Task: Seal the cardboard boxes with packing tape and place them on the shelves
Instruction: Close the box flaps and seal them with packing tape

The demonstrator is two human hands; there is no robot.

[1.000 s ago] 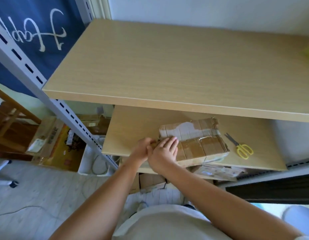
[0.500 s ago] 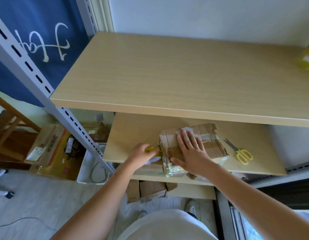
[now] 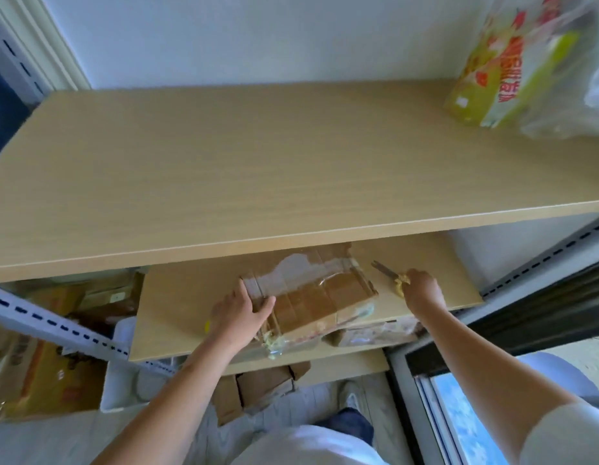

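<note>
A worn cardboard box [image 3: 311,293] with torn white paper and clear tape on top lies on the lower shelf [image 3: 177,297]. My left hand [image 3: 239,310] rests on the box's left end, thumb across its top. To the right of the box, my right hand [image 3: 420,290] grips the yellow handles of the scissors [image 3: 390,275], whose blades point back and left. A bit of yellow shows under my left wrist; what it is I cannot tell.
The wide upper shelf [image 3: 258,169] overhangs the lower one. A yellow and red plastic bag [image 3: 512,65] stands at its far right. Grey slotted uprights [image 3: 56,330] frame the rack. More cardboard boxes [image 3: 258,387] lie on the floor below, and a yellow carton [image 3: 40,374] at the left.
My right hand left the box top and moved right onto the scissors. My left hand moved from beside the box onto its left end. The view tilted up.
</note>
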